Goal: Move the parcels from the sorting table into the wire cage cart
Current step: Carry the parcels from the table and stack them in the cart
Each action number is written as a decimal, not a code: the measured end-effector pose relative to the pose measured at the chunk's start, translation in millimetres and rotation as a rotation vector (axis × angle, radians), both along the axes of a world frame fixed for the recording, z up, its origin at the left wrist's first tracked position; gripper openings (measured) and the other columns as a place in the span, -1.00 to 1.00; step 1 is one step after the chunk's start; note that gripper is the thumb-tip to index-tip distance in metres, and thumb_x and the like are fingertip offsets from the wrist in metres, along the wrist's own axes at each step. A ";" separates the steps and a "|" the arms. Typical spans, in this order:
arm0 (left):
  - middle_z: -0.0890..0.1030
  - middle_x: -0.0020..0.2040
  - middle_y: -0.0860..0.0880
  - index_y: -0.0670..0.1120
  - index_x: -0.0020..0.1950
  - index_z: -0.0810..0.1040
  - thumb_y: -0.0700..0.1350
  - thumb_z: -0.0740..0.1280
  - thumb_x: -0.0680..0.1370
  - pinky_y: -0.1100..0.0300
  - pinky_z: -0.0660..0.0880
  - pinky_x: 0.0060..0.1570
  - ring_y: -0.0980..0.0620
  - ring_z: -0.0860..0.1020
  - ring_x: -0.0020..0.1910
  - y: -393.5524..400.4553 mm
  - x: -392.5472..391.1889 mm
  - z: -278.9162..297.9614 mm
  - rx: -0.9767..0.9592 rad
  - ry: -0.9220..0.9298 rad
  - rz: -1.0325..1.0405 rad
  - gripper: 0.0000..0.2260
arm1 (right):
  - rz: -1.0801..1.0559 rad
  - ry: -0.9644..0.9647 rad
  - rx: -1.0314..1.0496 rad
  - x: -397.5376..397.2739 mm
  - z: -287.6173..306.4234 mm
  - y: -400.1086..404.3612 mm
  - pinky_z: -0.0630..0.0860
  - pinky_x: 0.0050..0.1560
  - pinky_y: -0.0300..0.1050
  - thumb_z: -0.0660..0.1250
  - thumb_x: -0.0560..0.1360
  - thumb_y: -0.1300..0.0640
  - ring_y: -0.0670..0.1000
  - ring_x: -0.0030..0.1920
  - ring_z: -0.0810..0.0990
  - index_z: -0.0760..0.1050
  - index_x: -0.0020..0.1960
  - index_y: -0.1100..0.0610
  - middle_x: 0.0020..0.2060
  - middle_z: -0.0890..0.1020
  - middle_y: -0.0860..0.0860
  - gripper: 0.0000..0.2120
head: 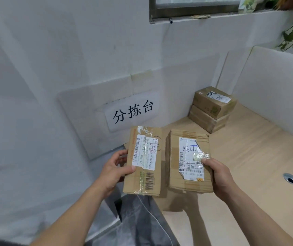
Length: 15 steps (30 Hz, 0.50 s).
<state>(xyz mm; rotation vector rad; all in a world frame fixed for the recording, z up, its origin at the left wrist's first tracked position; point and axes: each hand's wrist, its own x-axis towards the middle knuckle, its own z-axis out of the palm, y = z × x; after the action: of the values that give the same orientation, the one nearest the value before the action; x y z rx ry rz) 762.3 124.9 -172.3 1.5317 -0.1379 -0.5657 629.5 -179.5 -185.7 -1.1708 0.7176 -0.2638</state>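
left hand [113, 172] grips taped cardboard parcel [143, 161], thumb on top | right hand [219, 175] grips labelled parcel [189, 161], thumb pinching label | i see both above the sorting table [259, 157] | two stacked parcels [211, 109] in its corner

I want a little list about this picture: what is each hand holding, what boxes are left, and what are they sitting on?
left hand: grips a brown cardboard parcel with a white barcode label
right hand: grips a brown cardboard parcel with a torn white label
left behind: two brown cardboard boxes stacked in the corner
surface: light wooden sorting table
cart: not in view
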 end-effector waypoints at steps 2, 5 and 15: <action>0.57 0.22 -0.05 0.05 0.24 0.55 -0.11 0.59 0.19 0.06 0.63 -0.10 -0.08 0.62 0.17 18.2 -11.2 1.9 -0.022 0.003 0.018 -0.37 | 0.024 -0.003 -0.001 -1.9 4.3 15.7 0.60 -0.03 0.12 0.34 0.54 0.24 0.29 -0.03 0.65 0.61 0.10 0.35 0.04 0.68 0.35 -0.78; 0.58 0.22 -0.04 0.06 0.26 0.56 -0.12 0.58 0.22 0.05 0.62 -0.09 -0.08 0.65 0.14 48.1 -31.7 3.1 -0.045 0.009 0.044 -0.39 | 0.064 -0.004 -0.004 -10.6 7.8 40.9 0.63 -0.20 0.05 0.35 0.53 0.22 0.30 -0.02 0.65 0.61 0.12 0.33 0.06 0.68 0.35 -0.77; 0.58 0.24 -0.06 0.07 0.25 0.55 -0.18 0.54 0.24 -0.09 0.65 -0.02 -0.13 0.64 0.15 156.6 -107.2 -7.2 -0.085 0.023 0.178 -0.41 | 0.186 0.026 -0.007 -56.3 6.0 128.8 0.66 -0.23 0.07 0.32 0.55 0.18 0.37 0.06 0.66 0.59 0.20 0.32 0.07 0.69 0.31 -0.71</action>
<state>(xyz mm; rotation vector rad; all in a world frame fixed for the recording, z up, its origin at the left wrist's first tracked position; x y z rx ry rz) 655.1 281.5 -179.6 1.4380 -0.0069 -0.4302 573.2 -50.7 -179.7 -1.2409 0.6264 -0.0954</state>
